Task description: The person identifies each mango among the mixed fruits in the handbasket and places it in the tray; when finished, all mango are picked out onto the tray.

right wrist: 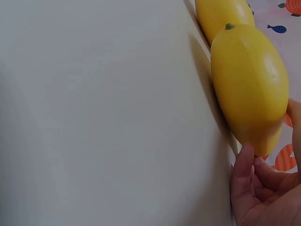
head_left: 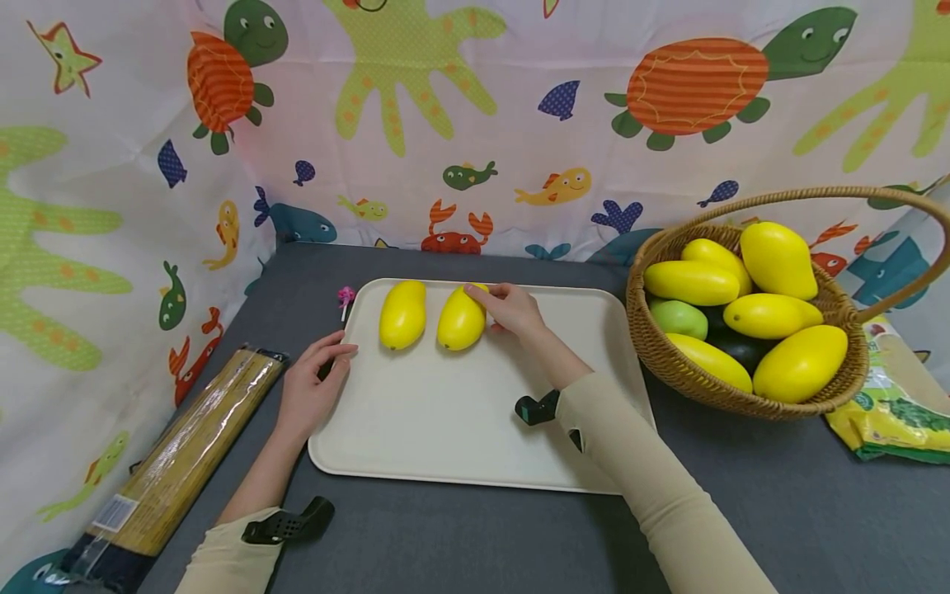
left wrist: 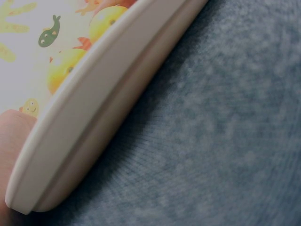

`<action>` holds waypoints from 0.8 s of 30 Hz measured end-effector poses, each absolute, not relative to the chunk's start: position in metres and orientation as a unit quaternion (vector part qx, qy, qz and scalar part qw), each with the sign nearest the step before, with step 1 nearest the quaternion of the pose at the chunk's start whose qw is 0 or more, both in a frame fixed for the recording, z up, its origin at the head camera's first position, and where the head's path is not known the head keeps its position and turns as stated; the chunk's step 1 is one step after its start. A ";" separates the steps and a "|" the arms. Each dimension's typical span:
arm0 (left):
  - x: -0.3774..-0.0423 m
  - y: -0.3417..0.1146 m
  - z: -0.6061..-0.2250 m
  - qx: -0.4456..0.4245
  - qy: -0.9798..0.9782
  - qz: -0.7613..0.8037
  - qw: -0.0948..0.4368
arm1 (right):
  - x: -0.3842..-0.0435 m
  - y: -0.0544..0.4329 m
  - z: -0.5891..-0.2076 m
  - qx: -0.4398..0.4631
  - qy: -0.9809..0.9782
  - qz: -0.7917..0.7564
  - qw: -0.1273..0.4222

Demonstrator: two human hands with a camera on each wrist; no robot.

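Two yellow mangoes lie side by side near the far left of a cream tray [head_left: 445, 437]. My right hand [head_left: 514, 310] holds the right-hand mango [head_left: 461, 320] by its far end, thumb on top and fingers at its side. In the right wrist view the fingertips meet the narrow end of this mango [right wrist: 249, 84]. Slightly apart from it sits the left-hand mango [head_left: 403, 315]. My left hand [head_left: 315, 392] rests at the tray's left rim, fingertips touching the edge. Only a bit of that hand [left wrist: 14, 146] shows beside the tray wall [left wrist: 89, 103] in the left wrist view.
To the right stands a wicker basket [head_left: 638, 330] of yellow mangoes, a green fruit and a dark one, its handle arching high. A yellow-green packet [head_left: 891, 396] lies behind it. Left of the tray are a long wrapped brown bundle [head_left: 193, 445] and a pink lollipop [head_left: 345, 298].
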State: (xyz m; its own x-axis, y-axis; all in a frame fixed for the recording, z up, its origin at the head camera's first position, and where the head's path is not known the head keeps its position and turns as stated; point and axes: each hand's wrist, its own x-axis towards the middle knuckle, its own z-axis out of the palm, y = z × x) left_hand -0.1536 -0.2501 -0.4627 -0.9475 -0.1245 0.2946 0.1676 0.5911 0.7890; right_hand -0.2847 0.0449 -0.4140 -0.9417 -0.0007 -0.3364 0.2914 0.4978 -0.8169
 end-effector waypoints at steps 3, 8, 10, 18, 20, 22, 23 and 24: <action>-0.154 -0.250 -0.463 -0.015 -0.878 -0.451 0.162 | -0.285 0.045 -0.414 0.086 0.853 -0.494 0.149; -0.155 -0.250 -0.463 -0.017 -0.878 -0.450 0.163 | -0.286 0.046 -0.415 0.087 0.855 -0.488 0.149; -0.155 -0.250 -0.463 -0.016 -0.877 -0.451 0.163 | -0.285 0.046 -0.415 0.088 0.854 -0.490 0.149; -0.154 -0.249 -0.463 -0.019 -0.877 -0.452 0.162 | -0.281 0.051 -0.415 0.086 0.830 -0.533 0.141; -0.153 -0.250 -0.463 -0.018 -0.877 -0.451 0.163 | -0.279 0.052 -0.416 0.083 0.821 -0.548 0.136; -0.153 -0.250 -0.463 -0.018 -0.878 -0.450 0.165 | -0.276 0.053 -0.415 0.085 0.811 -0.563 0.131; -0.153 -0.250 -0.463 -0.018 -0.878 -0.449 0.166 | -0.274 0.054 -0.415 0.088 0.805 -0.572 0.129; -0.153 -0.250 -0.463 -0.019 -0.877 -0.450 0.166 | -0.272 0.056 -0.415 0.091 0.799 -0.580 0.128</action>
State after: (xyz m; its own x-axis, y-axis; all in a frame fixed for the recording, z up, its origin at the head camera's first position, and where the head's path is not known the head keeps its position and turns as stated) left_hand -0.1528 -0.2501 -0.4633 -0.9439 -0.1159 0.3092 0.1833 0.5949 0.7826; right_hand -0.2725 0.0556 -0.4148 -0.9508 -0.0021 -0.3098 0.2940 0.3097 -0.9043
